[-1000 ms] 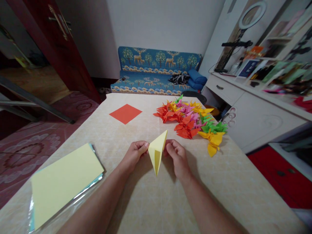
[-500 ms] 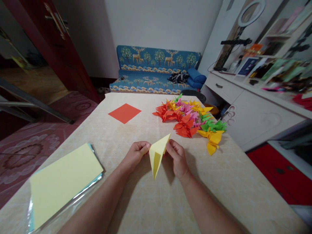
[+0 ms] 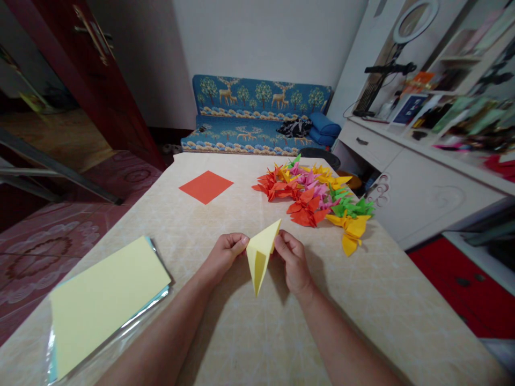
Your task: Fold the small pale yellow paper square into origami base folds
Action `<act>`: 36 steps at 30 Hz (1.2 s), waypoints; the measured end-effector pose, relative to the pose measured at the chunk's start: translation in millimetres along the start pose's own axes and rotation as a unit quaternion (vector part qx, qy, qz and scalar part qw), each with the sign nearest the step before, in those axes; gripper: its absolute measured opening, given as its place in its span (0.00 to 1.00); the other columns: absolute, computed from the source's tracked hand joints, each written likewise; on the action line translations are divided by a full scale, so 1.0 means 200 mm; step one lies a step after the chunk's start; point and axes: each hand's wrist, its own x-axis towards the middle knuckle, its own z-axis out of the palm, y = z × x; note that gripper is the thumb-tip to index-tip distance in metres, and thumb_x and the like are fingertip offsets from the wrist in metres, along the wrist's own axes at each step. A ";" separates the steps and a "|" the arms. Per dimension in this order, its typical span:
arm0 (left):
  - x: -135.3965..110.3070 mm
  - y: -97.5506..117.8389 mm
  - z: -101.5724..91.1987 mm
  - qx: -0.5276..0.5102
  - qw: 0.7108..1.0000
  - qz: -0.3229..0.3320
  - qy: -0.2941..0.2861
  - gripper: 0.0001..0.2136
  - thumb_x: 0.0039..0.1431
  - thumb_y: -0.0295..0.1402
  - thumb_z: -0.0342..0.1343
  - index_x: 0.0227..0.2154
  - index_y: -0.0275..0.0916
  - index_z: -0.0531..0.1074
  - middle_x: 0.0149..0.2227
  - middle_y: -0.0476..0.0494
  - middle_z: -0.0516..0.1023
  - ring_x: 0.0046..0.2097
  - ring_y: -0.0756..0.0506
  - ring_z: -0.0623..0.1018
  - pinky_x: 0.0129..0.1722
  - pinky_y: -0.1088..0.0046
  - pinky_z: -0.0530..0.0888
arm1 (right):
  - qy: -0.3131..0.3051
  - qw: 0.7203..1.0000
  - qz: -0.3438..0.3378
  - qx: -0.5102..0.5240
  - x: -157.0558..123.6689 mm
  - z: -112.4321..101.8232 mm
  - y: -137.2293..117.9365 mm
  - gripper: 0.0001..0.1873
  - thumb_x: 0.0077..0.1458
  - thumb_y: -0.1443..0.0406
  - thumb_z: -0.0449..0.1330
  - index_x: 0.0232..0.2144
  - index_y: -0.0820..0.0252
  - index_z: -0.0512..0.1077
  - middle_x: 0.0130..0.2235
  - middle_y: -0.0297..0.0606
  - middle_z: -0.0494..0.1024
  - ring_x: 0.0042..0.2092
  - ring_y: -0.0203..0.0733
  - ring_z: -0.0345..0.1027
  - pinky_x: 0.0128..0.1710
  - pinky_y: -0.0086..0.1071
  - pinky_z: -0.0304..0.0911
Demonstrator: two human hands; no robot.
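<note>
A folded piece of yellow origami paper (image 3: 261, 252) is held up over the table, one point toward the far right and another pointing down toward me, with an open fold facing me. My left hand (image 3: 225, 256) pinches its left edge between thumb and fingers. On the opposite side my right hand (image 3: 294, 260) grips the right edge, fingers curled; the fingertips behind the paper are partly hidden. Beyond my right hand lies a pile of folded paper cranes (image 3: 308, 195) in red, pink, green and orange. Farther left a flat red paper square (image 3: 206, 187) rests on the table.
A stack of yellow and blue paper sheets (image 3: 108, 305) in clear plastic lies at the left on the cloth-covered table (image 3: 225, 343). Behind the table stands a blue patterned sofa (image 3: 257, 112). A white cabinet (image 3: 426, 187) is on the right, a red door (image 3: 92, 80) on the left.
The yellow paper's lower tip has shifted very slightly to the right. Both hands keep their grip and barely move.
</note>
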 end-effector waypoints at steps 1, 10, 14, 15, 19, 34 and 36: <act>0.00 0.00 0.00 0.001 1.000 0.004 0.001 0.17 0.54 0.43 0.54 0.20 0.34 0.66 0.17 0.53 0.62 0.20 0.55 0.57 0.21 0.79 0.52 | 0.001 1.000 -0.002 0.001 0.00 0.00 0.00 0.13 0.55 0.58 0.57 0.25 0.60 0.65 0.24 0.29 0.63 0.26 0.32 0.55 0.25 0.24 0.52; 0.01 0.00 0.02 0.028 0.998 0.016 0.055 0.15 0.53 0.42 0.54 0.19 0.35 0.65 0.17 0.54 0.59 0.21 0.55 0.56 0.21 0.79 0.52 | 0.005 0.999 0.011 -0.032 0.01 0.00 0.00 0.05 0.51 0.64 0.57 0.31 0.59 0.67 0.29 0.32 0.70 0.29 0.35 0.63 0.28 0.25 0.59; 0.02 -0.03 0.03 0.103 0.989 0.050 0.092 0.15 0.55 0.40 0.52 0.19 0.35 0.66 0.18 0.54 0.59 0.22 0.54 0.58 0.23 0.78 0.54 | 0.019 0.994 0.021 -0.102 0.02 0.01 0.03 0.12 0.42 0.69 0.59 0.34 0.57 0.67 0.32 0.33 0.75 0.32 0.40 0.69 0.31 0.29 0.64; 0.03 -0.03 0.03 0.117 0.987 0.058 0.097 0.15 0.55 0.40 0.52 0.20 0.35 0.67 0.18 0.54 0.60 0.23 0.54 0.58 0.23 0.78 0.55 | 0.022 0.991 0.022 -0.127 0.02 0.01 0.04 0.14 0.41 0.70 0.59 0.34 0.57 0.68 0.32 0.34 0.76 0.32 0.41 0.69 0.31 0.30 0.64; 0.03 -0.04 0.04 0.141 0.984 0.074 0.081 0.14 0.55 0.39 0.52 0.21 0.34 0.69 0.19 0.52 0.63 0.24 0.53 0.61 0.25 0.78 0.58 | 0.039 0.976 -0.001 -0.216 0.02 0.01 0.07 0.15 0.39 0.71 0.59 0.34 0.56 0.70 0.35 0.38 0.77 0.35 0.43 0.71 0.34 0.32 0.65; 0.00 0.00 0.05 0.020 0.998 0.051 0.003 0.12 0.51 0.38 0.58 0.32 0.34 0.79 0.25 0.44 0.76 0.27 0.50 0.68 0.29 0.75 0.64 | 0.114 0.990 0.042 -0.075 0.04 -0.02 0.07 0.15 0.40 0.64 0.63 0.35 0.53 0.70 0.29 0.36 0.78 0.30 0.44 0.71 0.26 0.32 0.63; -0.01 0.01 0.06 0.005 0.999 0.050 -0.002 0.11 0.51 0.38 0.59 0.30 0.34 0.79 0.25 0.44 0.76 0.27 0.50 0.68 0.30 0.75 0.64 | 0.112 0.992 0.045 -0.046 0.04 -0.01 0.06 0.17 0.40 0.62 0.63 0.36 0.55 0.70 0.26 0.35 0.77 0.28 0.43 0.71 0.24 0.32 0.62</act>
